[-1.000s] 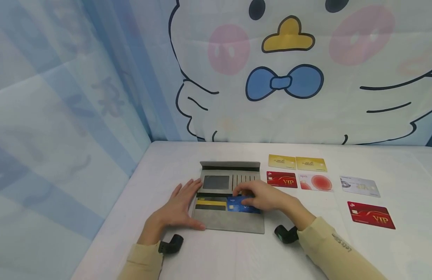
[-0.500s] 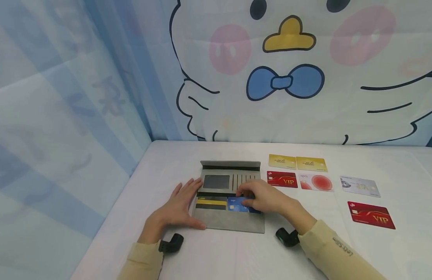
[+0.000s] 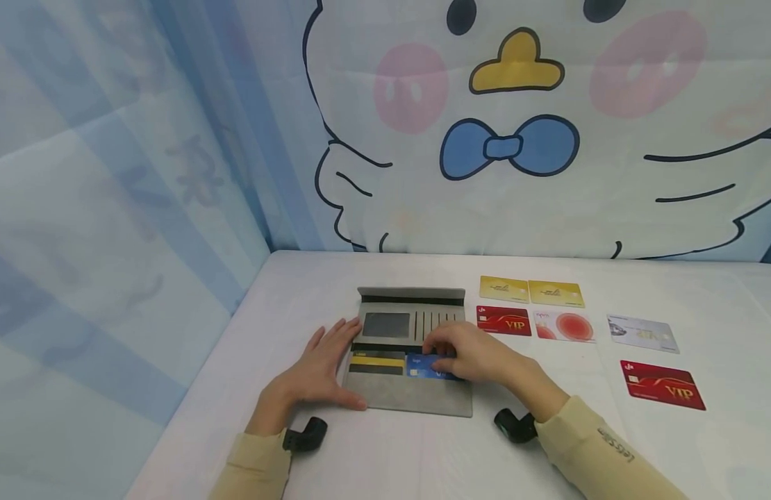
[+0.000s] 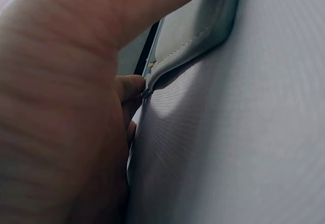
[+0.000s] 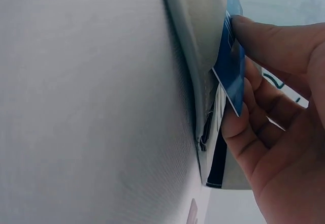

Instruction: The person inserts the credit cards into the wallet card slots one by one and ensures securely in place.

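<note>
An open grey wallet lies flat on the white table, its upper flap raised at the back. My right hand pinches a blue card between thumb and fingers over the right half of the wallet's lower pocket. In the right wrist view the blue card stands tilted out from the wallet edge. A yellow-and-black card sits in the left half of that pocket. My left hand rests with spread fingers along the wallet's left edge, thumb by the lower corner.
Right of the wallet lie two gold cards, a red VIP card and a white card with a pink circle. Farther right are a silver card and another red card. A printed curtain hangs behind the table.
My right hand has shifted slightly right, and the blue card's upper edge sits a little lower over the pocket. My left hand and the wallet stay in place.
</note>
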`<action>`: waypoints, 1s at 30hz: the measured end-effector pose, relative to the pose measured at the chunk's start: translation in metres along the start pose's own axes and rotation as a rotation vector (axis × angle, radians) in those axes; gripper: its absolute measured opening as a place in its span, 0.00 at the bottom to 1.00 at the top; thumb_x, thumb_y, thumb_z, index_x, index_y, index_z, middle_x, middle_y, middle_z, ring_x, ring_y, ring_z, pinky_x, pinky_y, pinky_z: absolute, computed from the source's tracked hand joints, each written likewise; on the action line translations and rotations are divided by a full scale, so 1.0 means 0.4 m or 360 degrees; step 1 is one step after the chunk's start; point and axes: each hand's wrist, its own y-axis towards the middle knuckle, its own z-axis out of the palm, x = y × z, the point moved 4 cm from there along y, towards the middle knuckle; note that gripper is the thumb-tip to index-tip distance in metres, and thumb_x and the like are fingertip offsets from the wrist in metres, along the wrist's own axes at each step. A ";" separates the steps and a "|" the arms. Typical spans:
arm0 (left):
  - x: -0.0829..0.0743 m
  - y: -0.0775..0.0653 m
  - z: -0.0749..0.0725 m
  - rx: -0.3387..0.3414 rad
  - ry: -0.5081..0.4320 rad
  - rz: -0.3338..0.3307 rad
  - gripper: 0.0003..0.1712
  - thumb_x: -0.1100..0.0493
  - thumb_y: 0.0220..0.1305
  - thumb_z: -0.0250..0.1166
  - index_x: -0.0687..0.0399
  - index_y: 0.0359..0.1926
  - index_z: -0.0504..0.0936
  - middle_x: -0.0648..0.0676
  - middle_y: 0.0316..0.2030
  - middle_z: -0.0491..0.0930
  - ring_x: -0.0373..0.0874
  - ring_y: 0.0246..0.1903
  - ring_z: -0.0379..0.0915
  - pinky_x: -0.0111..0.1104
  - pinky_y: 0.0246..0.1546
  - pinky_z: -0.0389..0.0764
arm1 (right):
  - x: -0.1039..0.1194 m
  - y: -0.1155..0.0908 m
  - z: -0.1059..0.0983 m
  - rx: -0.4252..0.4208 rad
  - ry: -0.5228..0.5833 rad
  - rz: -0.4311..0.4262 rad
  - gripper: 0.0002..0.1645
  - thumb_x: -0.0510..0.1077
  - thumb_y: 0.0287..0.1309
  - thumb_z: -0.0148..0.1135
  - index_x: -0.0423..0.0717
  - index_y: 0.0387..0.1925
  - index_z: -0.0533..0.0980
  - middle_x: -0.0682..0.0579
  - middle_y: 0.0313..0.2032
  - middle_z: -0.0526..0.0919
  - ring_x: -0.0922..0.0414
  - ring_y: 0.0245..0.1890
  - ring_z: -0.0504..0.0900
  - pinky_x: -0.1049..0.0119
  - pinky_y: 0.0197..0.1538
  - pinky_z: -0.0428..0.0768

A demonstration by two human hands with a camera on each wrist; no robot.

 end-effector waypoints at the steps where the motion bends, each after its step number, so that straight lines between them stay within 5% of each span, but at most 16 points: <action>1: 0.001 0.000 0.000 -0.0002 -0.0001 0.0003 0.73 0.22 0.29 0.67 0.51 0.73 0.49 0.49 0.72 0.46 0.44 0.70 0.32 0.44 0.67 0.31 | 0.001 -0.001 0.000 0.0005 0.0002 -0.0007 0.12 0.42 0.53 0.68 0.53 0.41 0.80 0.61 0.36 0.77 0.61 0.35 0.73 0.67 0.40 0.77; 20: 0.002 0.000 0.002 -0.0013 0.0000 0.0001 0.73 0.21 0.28 0.66 0.50 0.73 0.48 0.48 0.72 0.45 0.43 0.70 0.31 0.44 0.67 0.31 | 0.019 -0.016 0.009 0.0035 -0.0093 -0.0064 0.13 0.42 0.53 0.68 0.53 0.43 0.81 0.63 0.38 0.78 0.65 0.38 0.74 0.68 0.45 0.78; 30: 0.000 -0.001 -0.002 -0.0015 -0.0015 0.0028 0.73 0.22 0.29 0.67 0.51 0.72 0.48 0.49 0.71 0.46 0.45 0.70 0.33 0.45 0.67 0.32 | 0.018 -0.018 0.013 0.0056 -0.0049 -0.0092 0.10 0.42 0.54 0.67 0.54 0.40 0.82 0.64 0.35 0.77 0.64 0.34 0.73 0.70 0.40 0.78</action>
